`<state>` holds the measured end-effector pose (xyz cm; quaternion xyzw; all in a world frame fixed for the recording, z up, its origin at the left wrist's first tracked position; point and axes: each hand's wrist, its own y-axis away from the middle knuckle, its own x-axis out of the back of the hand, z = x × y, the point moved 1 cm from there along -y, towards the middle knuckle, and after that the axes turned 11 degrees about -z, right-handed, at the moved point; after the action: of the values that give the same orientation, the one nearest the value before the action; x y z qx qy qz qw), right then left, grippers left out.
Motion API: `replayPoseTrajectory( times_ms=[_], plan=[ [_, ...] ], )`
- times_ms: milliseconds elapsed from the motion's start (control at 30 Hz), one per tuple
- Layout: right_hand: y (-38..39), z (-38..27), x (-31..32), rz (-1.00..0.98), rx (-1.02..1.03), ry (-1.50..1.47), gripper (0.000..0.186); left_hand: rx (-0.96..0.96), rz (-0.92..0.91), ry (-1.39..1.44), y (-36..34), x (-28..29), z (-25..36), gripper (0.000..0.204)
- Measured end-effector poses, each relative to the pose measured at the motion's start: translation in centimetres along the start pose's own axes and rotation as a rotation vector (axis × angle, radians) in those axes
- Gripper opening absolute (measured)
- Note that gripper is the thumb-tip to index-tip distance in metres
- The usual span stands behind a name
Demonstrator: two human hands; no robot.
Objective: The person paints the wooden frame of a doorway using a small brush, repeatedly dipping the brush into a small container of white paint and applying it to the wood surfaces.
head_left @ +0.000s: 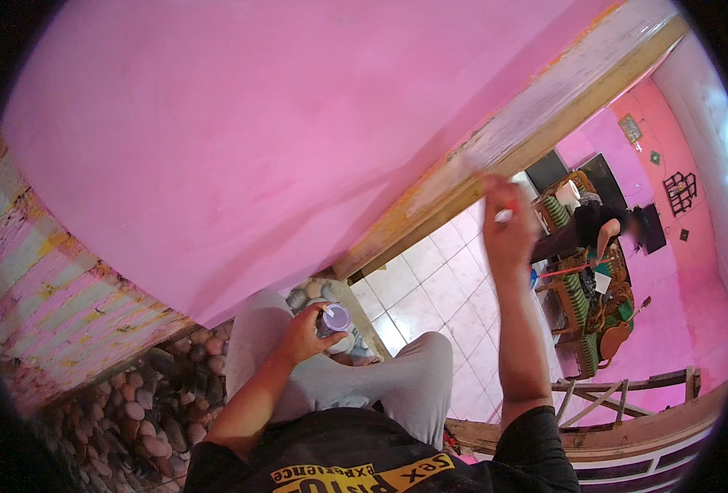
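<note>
In my left hand [305, 333] is a small round plastic cup [336, 317] with pale lilac contents, held over my lap with the fingers closed round its side. My right hand [510, 223] is raised in front of the wooden door frame [429, 215], its fingers closed on a thin tool with a white and red handle [505, 215]. The tool's far end blurs against the whitish strip of wall [536, 103] beside the frame, so its kind and whether it touches are unclear. Left of that strip stretches a smooth pink wall [240, 140].
Rounded stones [154, 419] cover the ground at lower left, below a patchy striped wall [60, 287]. Through the doorway lies a white tiled floor [438, 287]. Another person [598, 226] stands inside near green striped chairs [569, 300]. A wooden railing [627, 398] is at lower right.
</note>
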<state>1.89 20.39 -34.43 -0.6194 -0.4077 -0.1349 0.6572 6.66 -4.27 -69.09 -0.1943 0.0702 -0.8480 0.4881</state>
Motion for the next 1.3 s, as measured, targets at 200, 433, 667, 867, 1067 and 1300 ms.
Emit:
replayPoseTrajectory(
  times_ms=[200,433,667,867,1067,1300],
  plan=[
    [6.8,1.5,-6.4,-0.375,-0.211,0.084,0.012,0.084,-0.076,0.014,-0.4,0.8,1.8,0.067],
    [-1.7,-0.6,2.6,0.041,-0.021,0.223,0.013,0.029,-0.030,-0.002,0.5,0.6,0.0,0.066],
    [4.6,0.5,-3.0,-0.281,-0.142,0.003,0.013,0.000,-0.056,0.051,-0.3,-0.1,0.6,0.067],
    [2.4,2.8,-2.6,-0.208,-0.095,0.013,0.008,0.047,-0.078,0.010,-0.1,0.1,1.0,0.066],
    [-9.0,0.9,8.4,0.131,0.004,0.216,0.012,0.013,-0.054,-0.039,0.0,0.0,-0.3,0.070],
    [-12.2,-1.2,11.4,0.194,0.155,0.675,0.027,0.000,-0.040,-0.079,0.1,0.0,-0.3,0.072]
  ],
)
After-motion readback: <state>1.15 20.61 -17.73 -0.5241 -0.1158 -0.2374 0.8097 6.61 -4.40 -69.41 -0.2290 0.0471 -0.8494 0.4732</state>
